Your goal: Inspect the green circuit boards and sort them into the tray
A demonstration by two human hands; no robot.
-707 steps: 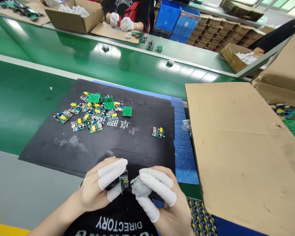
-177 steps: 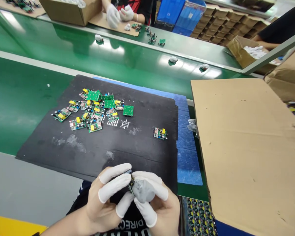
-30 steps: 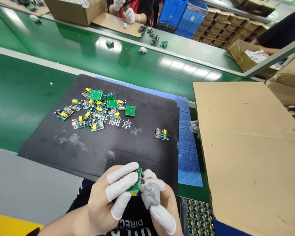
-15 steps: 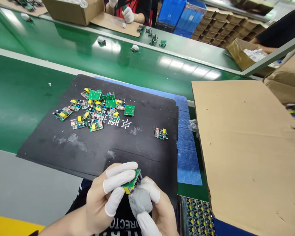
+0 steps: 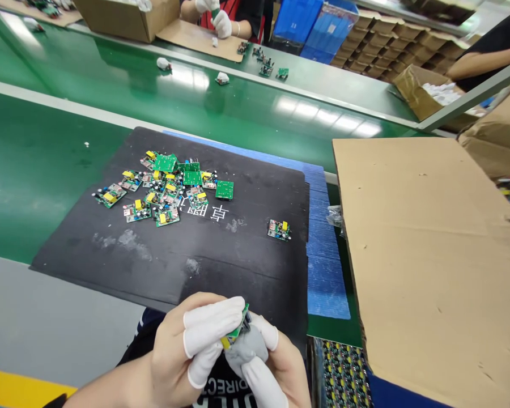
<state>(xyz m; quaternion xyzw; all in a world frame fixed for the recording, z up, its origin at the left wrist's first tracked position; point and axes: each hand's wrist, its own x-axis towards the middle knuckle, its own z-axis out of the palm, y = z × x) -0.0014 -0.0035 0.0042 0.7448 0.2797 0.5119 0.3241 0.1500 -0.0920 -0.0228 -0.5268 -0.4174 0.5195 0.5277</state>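
My left hand [image 5: 195, 340], with white finger cots on its fingers, grips a small green circuit board [image 5: 239, 324] by its edges, a yellow part showing on its lower side. Pinched in my right hand [image 5: 272, 362], also in finger cots, is a lump of grey putty [image 5: 247, 348]. The putty is pressed against the component side of the board. A single circuit board [image 5: 279, 229] lies component side up on the black mat [image 5: 238, 249], beyond my hands. Farther left on the mat is a loose pile of similar boards [image 5: 165, 187], some turned green side up.
A large cardboard sheet [image 5: 425, 255] stands at the right, beside a blue corrugated sheet [image 5: 327, 272]. Below it is a tray packed with boards [image 5: 346, 374]. White-covered pieces [image 5: 222, 78] lie on the green conveyor [image 5: 255, 107]. Across it, a co-worker's gloved hands [image 5: 221, 22] hold something green.
My hands have drawn slightly down and right, and the board has tilted more steeply against the putty. White-covered pieces on the conveyor have shifted left. The co-worker's hands have moved closer together.
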